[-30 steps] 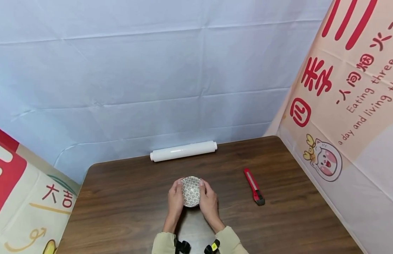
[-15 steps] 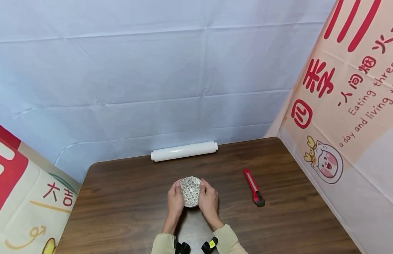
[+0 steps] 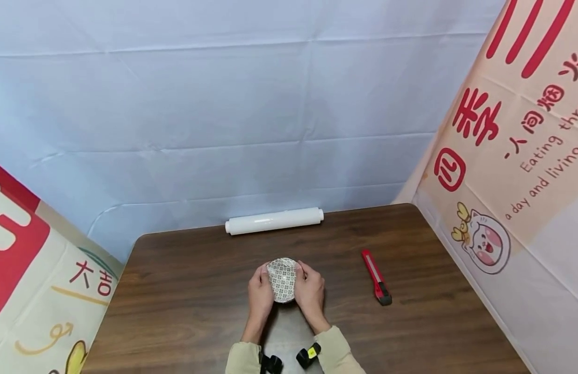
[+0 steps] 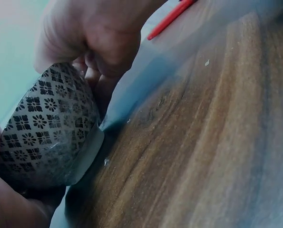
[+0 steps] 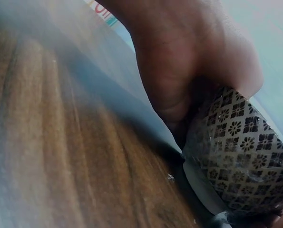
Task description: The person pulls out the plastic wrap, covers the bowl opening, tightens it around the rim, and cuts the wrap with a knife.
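A small bowl (image 3: 282, 281) with a dark flower-and-lattice pattern stands upright between both hands, wrapped in clear cling film. In the left wrist view, wrinkled film glints over the bowl's side (image 4: 48, 126), and its pale foot is close to the tabletop. My left hand (image 3: 260, 294) holds the bowl's left side, thumb at the rim and the other fingers curled down the outside. On the right side, my right hand (image 3: 310, 292) grips the rim in much the same way. Fingers under the bowl are partly hidden.
A white roll of cling film (image 3: 274, 221) lies along the back edge of the brown wooden table (image 3: 176, 291). To the right of the hands lies a red utility knife (image 3: 376, 278). Hanging cloths stand behind and at both sides.
The head view has turned slightly left, so everything sits a little further right in it. The right thumb and fingers have shifted slightly at the rim; the bowl stays in both hands.
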